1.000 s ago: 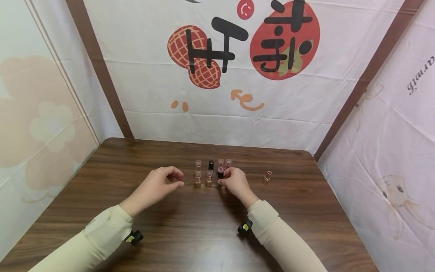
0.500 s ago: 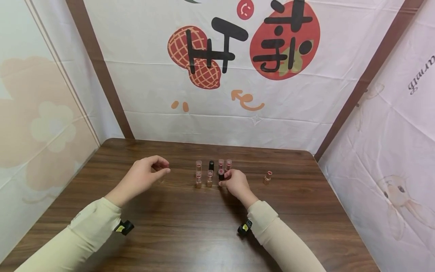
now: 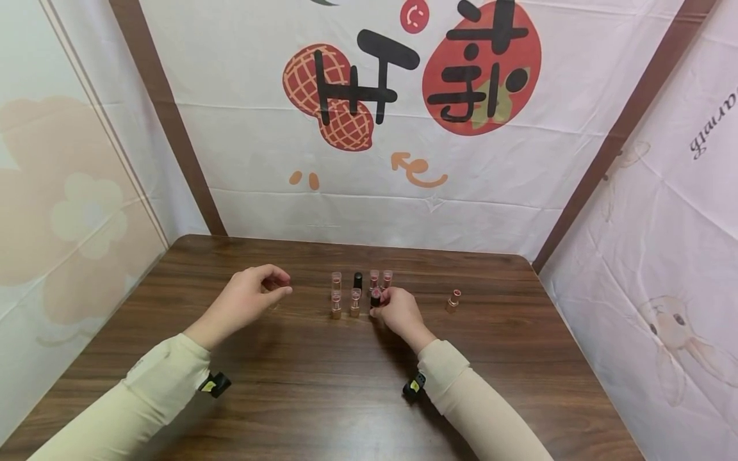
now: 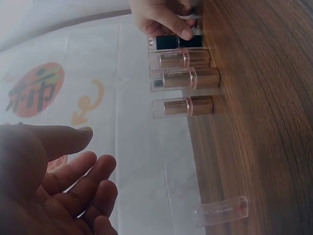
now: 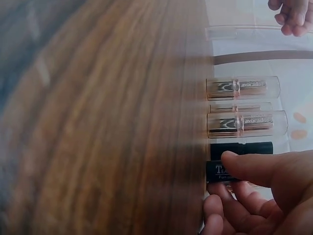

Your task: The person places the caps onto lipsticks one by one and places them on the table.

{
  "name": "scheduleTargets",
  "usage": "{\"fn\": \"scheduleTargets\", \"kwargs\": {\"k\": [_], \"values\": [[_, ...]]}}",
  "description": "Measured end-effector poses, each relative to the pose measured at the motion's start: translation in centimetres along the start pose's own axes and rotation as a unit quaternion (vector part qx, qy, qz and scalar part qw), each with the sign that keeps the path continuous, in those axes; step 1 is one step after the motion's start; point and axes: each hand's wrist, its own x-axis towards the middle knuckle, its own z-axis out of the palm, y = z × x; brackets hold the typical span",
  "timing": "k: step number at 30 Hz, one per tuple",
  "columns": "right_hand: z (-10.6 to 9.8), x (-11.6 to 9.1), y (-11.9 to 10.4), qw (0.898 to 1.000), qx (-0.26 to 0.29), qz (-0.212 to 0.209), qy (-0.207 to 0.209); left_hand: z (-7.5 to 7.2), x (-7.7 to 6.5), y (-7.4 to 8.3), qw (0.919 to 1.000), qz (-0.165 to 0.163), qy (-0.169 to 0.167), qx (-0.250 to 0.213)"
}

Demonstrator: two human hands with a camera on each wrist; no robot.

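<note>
My right hand [image 3: 401, 312] pinches a black lipstick tube [image 5: 216, 171] between thumb and fingers, at the right end of the front row. Clear-capped lipsticks [image 3: 337, 306] [image 3: 355, 303] with gold bases stand upright to its left. My left hand [image 3: 245, 299] hovers left of the group with fingers loosely curved, holding nothing. Just below its fingertips, a clear lipstick cap [image 4: 222, 212] stands on the table, apart from the hand. Far right, an uncapped lipstick [image 3: 453, 299] stands upright with its red tip showing.
Behind the front row stand more clear-capped lipsticks [image 3: 387, 279] and another black tube [image 3: 358, 280], close together. The brown wooden table [image 3: 323, 397] meets a printed white cloth [image 3: 369, 211] at its far edge. Cloth also hangs on both sides.
My left hand has moved left, away from the lipsticks, and the clear cap now shows below it. My right hand keeps its pinch on the black tube, which has shifted slightly towards me.
</note>
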Motion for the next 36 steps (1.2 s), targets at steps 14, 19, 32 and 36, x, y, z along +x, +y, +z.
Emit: {"fn": "scheduleTargets", "kwargs": {"k": [14, 19, 32, 36], "values": [[-2.8, -2.5, 1.9, 0.999, 0.044, -0.028, 0.013, -0.2, -0.3, -0.6, 0.9993, -0.005, 0.037, -0.003], [-4.8, -3.9, 2.3, 0.997, 0.050, -0.044, 0.029, -0.2, 0.1, -1.6, 0.9988, -0.007, 0.045, 0.017], [-9.7, -5.7, 5.0, 0.993, 0.069, -0.059, 0.075, 0.7, 0.7, -5.5, 0.9950, -0.067, 0.037, 0.064], [-10.6, -5.9, 5.5, 0.991, 0.074, -0.061, 0.091, 1.3, 1.1, -6.5, 0.9931, -0.089, 0.028, 0.071]]}}
